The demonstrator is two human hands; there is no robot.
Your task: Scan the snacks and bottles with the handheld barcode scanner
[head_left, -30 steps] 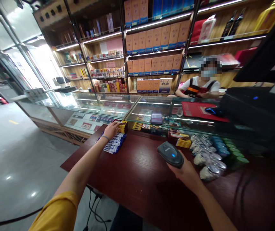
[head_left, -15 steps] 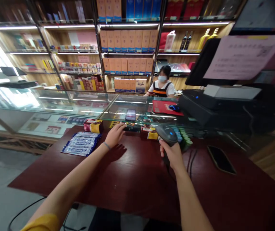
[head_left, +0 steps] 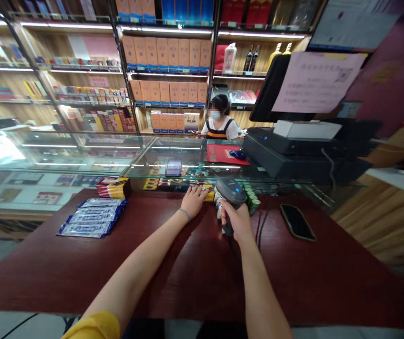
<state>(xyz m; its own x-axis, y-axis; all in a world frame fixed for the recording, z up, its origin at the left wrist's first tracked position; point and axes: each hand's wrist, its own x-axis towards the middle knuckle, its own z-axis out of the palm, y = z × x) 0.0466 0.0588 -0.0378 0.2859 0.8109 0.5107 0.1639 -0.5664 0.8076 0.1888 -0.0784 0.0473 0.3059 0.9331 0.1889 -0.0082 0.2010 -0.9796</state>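
My right hand (head_left: pixel 236 221) is closed around the handle of a grey barcode scanner (head_left: pixel 229 191), whose head with a blue light points toward the glass counter. My left hand (head_left: pixel 193 200) lies with fingers stretched out on a stack of yellow and red packets (head_left: pixel 207 193) at the far edge of the dark red table (head_left: pixel 173 268). Green-capped containers (head_left: pixel 250 197) stand just right of the scanner.
Blue packets (head_left: pixel 92 216) and a stack of yellow-edged packets (head_left: pixel 113 187) lie at the table's left. A black phone (head_left: pixel 296 221) lies at the right. Behind are a glass counter (head_left: pixel 82 155), a register (head_left: pixel 294 150), stocked shelves, and a seated person (head_left: pixel 219 125).
The view has swung right. My left hand moved from the left stack to the packets beside the scanner. My right hand brought the scanner closer to the counter.
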